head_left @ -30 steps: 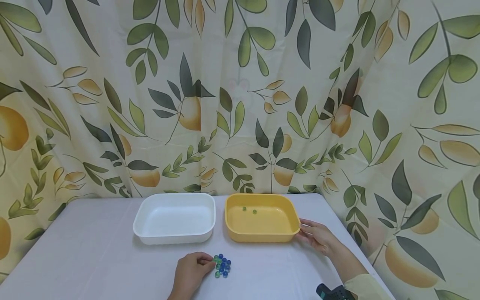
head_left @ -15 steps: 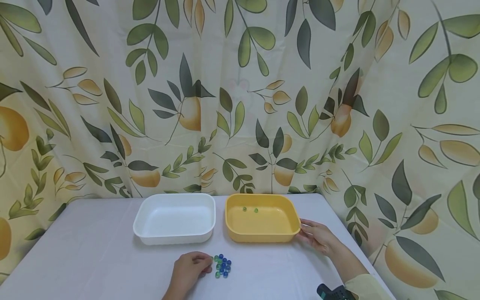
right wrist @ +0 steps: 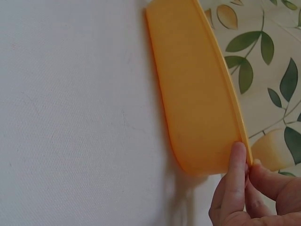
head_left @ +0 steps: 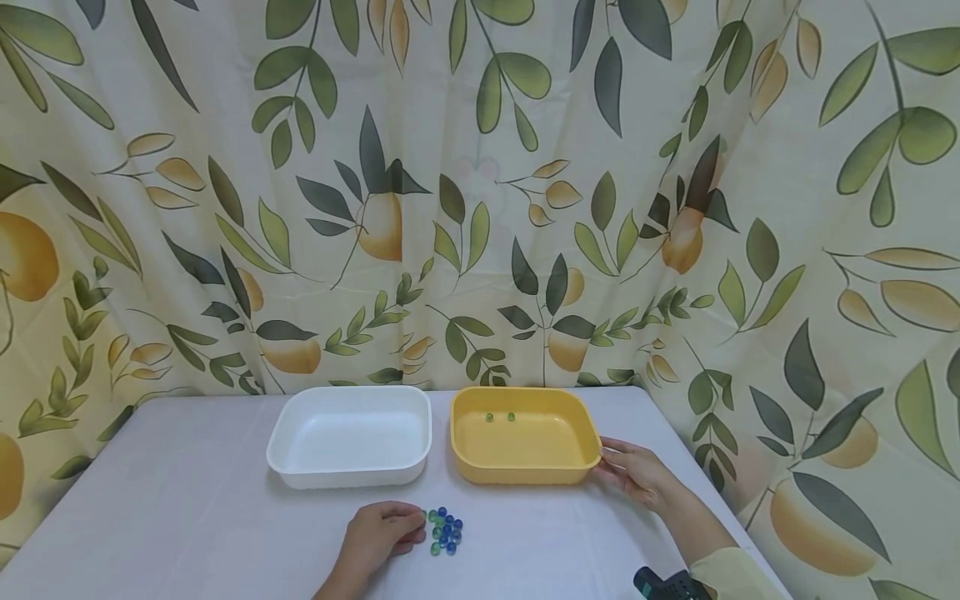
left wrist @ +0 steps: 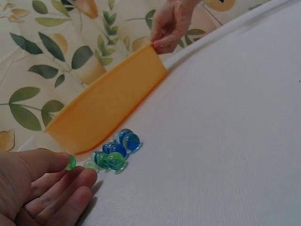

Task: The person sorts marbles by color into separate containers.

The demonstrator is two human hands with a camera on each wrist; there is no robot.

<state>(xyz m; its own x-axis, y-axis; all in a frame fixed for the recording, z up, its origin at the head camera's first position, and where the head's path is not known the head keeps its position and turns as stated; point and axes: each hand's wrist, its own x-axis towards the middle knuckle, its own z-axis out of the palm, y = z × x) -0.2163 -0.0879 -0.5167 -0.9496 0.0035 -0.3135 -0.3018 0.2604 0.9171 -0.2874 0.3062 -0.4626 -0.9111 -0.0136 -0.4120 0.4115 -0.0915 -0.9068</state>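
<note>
While the left hand pinches one green marble between thumb and finger, the right hand grips the near right corner of the yellow tray.

Item, held marble: at the left fingertips, just beside the loose group; a mere sliver of green in the head view, plain and round in the left wrist view. Grip narrow, closed down to the marble's width.

Item, marble cluster: blue and green glass, gathered on the white cloth in front of the yellow tray; green mostly toward the left, blue toward the right. From the left wrist, swirls inside the glass can be made out.

Item, yellow tray: upright on the cloth. The head view alone looks into it, showing two green marbles apart from each other toward its far side; both wrist views give its outer wall. The right wrist view adds the hold: thumb and fingers at the rim, one finger laid along the wall.

Item, white tray: left of the yellow one, near but apart, seen from the head only.

Item, leaf-and-fruit curtain: behind the table, in all views.
</note>
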